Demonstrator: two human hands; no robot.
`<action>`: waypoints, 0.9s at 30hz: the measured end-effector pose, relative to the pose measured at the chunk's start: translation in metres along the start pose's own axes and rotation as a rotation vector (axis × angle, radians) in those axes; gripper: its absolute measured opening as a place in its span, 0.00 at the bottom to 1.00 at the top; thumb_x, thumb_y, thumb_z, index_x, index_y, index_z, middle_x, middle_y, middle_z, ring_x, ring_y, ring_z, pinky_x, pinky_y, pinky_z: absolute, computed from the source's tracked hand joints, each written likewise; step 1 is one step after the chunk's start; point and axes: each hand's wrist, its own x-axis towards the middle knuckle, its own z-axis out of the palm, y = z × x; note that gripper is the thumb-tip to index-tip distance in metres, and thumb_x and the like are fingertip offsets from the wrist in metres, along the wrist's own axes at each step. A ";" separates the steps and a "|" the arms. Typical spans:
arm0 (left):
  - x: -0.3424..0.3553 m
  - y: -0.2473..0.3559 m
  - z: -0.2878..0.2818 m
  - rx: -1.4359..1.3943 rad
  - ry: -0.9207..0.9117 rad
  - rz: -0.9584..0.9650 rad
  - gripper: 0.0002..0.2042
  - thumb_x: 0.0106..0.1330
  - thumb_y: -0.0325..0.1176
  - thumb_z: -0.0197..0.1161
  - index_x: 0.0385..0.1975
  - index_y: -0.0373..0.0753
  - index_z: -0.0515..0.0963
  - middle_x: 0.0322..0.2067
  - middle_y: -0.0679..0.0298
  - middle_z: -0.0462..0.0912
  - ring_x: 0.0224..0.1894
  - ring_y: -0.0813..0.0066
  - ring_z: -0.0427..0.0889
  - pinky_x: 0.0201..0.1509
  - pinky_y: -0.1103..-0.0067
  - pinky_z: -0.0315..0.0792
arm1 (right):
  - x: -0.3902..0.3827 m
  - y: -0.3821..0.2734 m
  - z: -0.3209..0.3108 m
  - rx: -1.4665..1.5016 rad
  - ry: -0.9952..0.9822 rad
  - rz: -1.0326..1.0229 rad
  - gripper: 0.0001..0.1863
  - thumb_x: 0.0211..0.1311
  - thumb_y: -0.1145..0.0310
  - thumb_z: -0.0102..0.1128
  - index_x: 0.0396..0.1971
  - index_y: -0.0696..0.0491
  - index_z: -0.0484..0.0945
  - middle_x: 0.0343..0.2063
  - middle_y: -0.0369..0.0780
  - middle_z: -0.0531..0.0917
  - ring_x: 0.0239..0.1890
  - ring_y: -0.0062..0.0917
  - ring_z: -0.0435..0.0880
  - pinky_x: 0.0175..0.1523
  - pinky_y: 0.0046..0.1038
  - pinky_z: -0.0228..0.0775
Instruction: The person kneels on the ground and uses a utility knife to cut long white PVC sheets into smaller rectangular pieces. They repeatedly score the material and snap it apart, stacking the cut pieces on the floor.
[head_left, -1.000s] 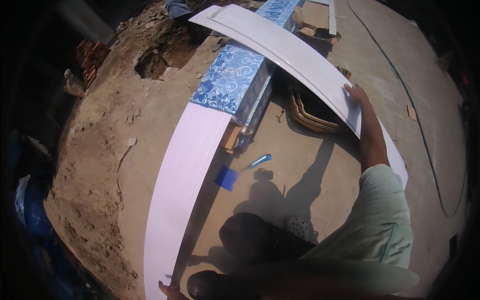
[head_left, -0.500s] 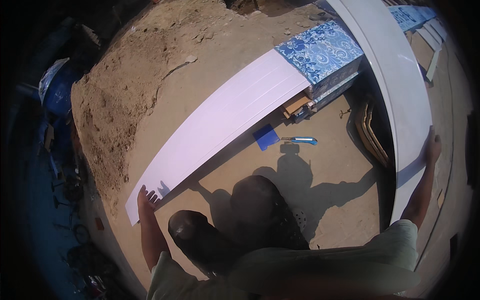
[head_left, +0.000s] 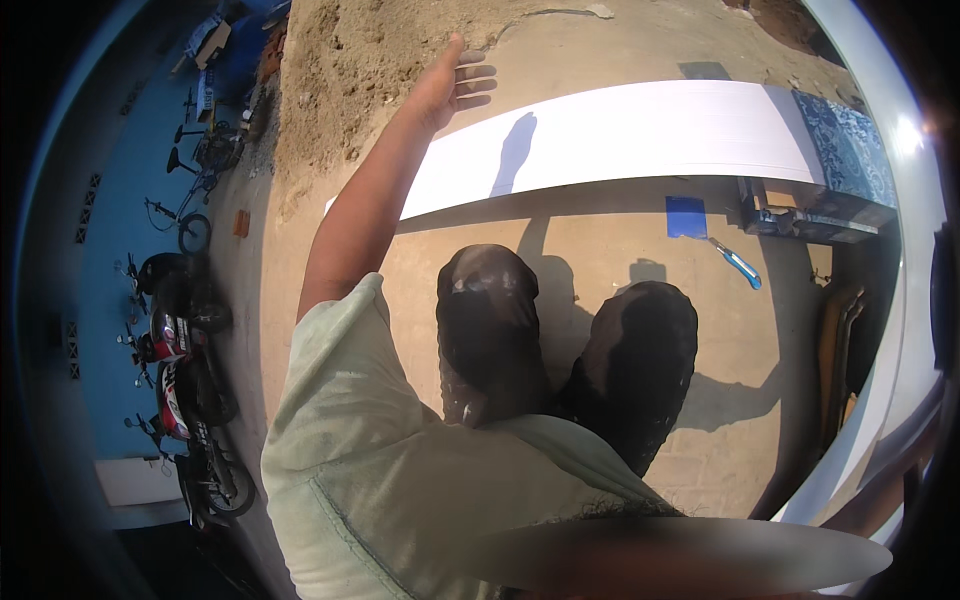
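My left hand [head_left: 455,85] is raised, empty and open, its fingers spread. It is just beyond a long white panel [head_left: 610,135] and casts a shadow on it. The panel's right end lies on a blue floral-patterned box [head_left: 845,145]. A second long white panel [head_left: 885,370] curves down the right side of the view. My right forearm [head_left: 872,508] reaches up beside this panel, but the hand is lost in dark shadow at the rim. A blue utility knife [head_left: 738,265] lies on the ground beside a flat blue square [head_left: 686,217].
A heap of sandy soil [head_left: 345,90] rises at the far left. Motorcycles [head_left: 185,360] and a bicycle [head_left: 185,215] stand along a blue wall [head_left: 105,230]. Brown curved pieces [head_left: 838,335] lie at the right, near the second panel. My bent knees [head_left: 490,310] are in front of me.
My left hand has come off the near panel's left end and lifted beyond its far edge. The view has turned leftward, and the second panel now sits nearer the right rim.
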 end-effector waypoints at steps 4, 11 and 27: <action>-0.032 -0.029 0.067 -0.442 -0.145 0.034 0.51 0.87 0.76 0.35 0.84 0.27 0.59 0.75 0.30 0.72 0.73 0.39 0.83 0.75 0.49 0.83 | 0.003 -0.159 0.044 0.153 -0.112 -0.189 0.51 0.74 0.25 0.64 0.67 0.64 0.87 0.59 0.61 0.91 0.63 0.46 0.91 0.70 0.45 0.80; -0.110 -0.136 -0.029 -0.873 0.392 -0.031 0.35 0.91 0.55 0.56 0.79 0.27 0.63 0.71 0.33 0.75 0.69 0.39 0.85 0.71 0.54 0.88 | -0.085 -0.467 0.042 0.280 -0.484 -0.629 0.44 0.72 0.28 0.71 0.51 0.63 0.89 0.42 0.54 0.91 0.47 0.40 0.91 0.56 0.44 0.80; -0.159 -0.441 -0.217 0.519 1.200 -0.448 0.37 0.77 0.52 0.71 0.82 0.43 0.72 0.88 0.40 0.56 0.91 0.42 0.51 0.89 0.37 0.48 | -0.305 -0.831 0.219 0.142 -1.095 -0.960 0.40 0.62 0.29 0.80 0.28 0.60 0.90 0.23 0.46 0.88 0.28 0.34 0.87 0.39 0.42 0.79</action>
